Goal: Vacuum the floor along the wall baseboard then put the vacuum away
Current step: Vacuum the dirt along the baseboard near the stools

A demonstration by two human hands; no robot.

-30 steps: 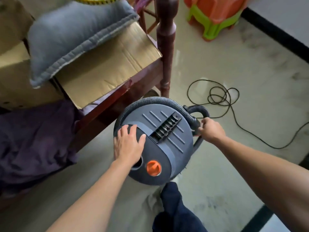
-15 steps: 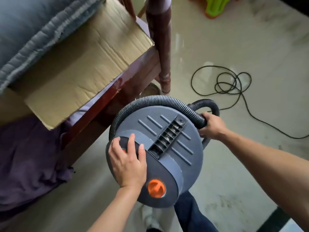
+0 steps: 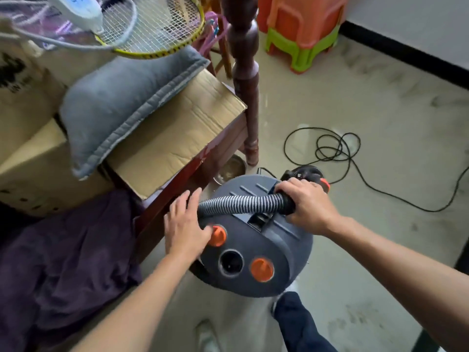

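A round dark grey vacuum point(image 3: 269, 255) with two orange knobs stands on the floor beside the bed frame. Its ribbed grey hose point(image 3: 238, 203) lies across the top. My right hand point(image 3: 308, 205) grips the black end of the hose at the vacuum's right side. My left hand point(image 3: 186, 224) rests flat with straight fingers on the vacuum's left edge, its thumb touching one orange knob point(image 3: 218, 235). The black power cord point(image 3: 335, 151) lies coiled on the floor behind. The black baseboard point(image 3: 406, 55) runs along the white wall at the far right.
A dark wooden bed post point(image 3: 245, 80) and frame stand left of the vacuum, loaded with a cardboard box point(image 3: 175, 133), a grey cushion point(image 3: 121, 102) and a racket point(image 3: 157, 29). Purple cloth point(image 3: 63, 262) hangs at the left. Stacked orange and green stools point(image 3: 304, 29) stand at the back. A metal bowl point(image 3: 232, 170) sits under the bed.
The hose, which ran round the vacuum's rim, now lies across its top, pulled by my right hand. My left hand slid to the left edge beside an orange knob. The view tilted up.
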